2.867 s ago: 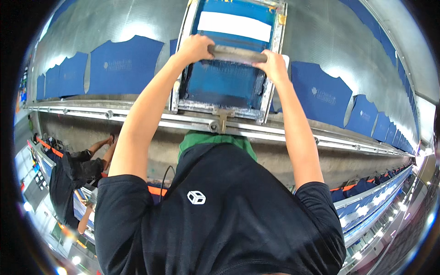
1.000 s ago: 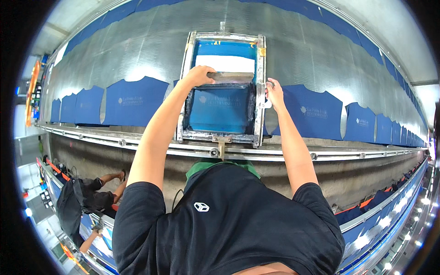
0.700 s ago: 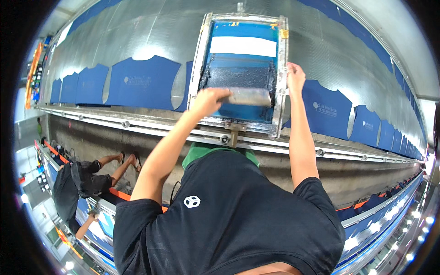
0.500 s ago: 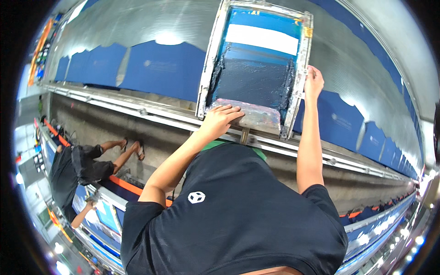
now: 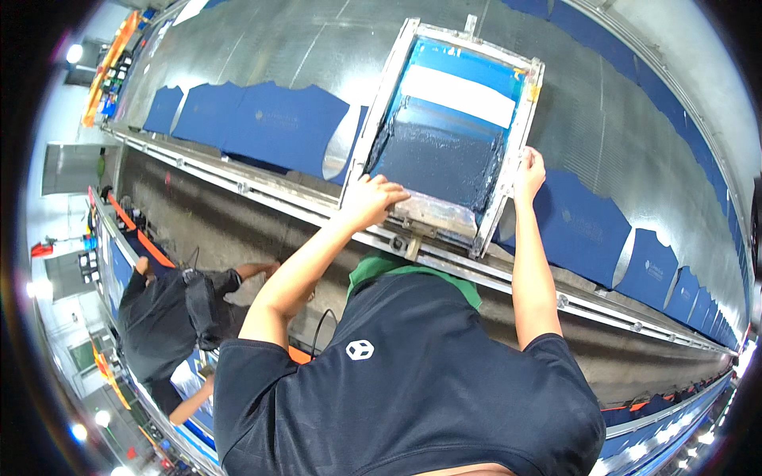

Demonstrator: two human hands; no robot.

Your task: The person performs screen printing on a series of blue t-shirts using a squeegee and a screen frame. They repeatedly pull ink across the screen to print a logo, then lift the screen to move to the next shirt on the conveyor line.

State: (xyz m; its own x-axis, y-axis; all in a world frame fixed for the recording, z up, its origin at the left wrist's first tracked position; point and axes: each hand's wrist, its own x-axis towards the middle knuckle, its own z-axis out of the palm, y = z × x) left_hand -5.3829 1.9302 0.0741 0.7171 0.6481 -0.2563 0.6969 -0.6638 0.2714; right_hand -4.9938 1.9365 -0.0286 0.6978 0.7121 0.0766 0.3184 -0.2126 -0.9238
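Observation:
A silk-screen frame (image 5: 516, 155) with a blue mesh, a white band and dark ink stands over the long table in front of me. Across its near end rests a squeegee (image 5: 444, 214), its face smeared with ink. My left hand (image 5: 371, 200) lies over the squeegee's left end at the frame's near left corner, fingers bent over it and thumb hidden. My right hand (image 5: 529, 173) grips the right rail of the frame about midway, fingers curled round it. Blue shirt pieces (image 5: 274, 123) lie flat on the table, some partly under the frame.
A metal rail (image 5: 309, 209) runs along the table's near edge. More blue pieces (image 5: 579, 222) lie in a row to the right. Behind me on the left, a co-worker in dark clothes (image 5: 167, 321) bends at another table, across a grey aisle floor (image 5: 198, 218).
The screen frame has shifted right along the table with both my hands on it, uncovering a gap between blue pieces at its left. The co-worker has changed posture.

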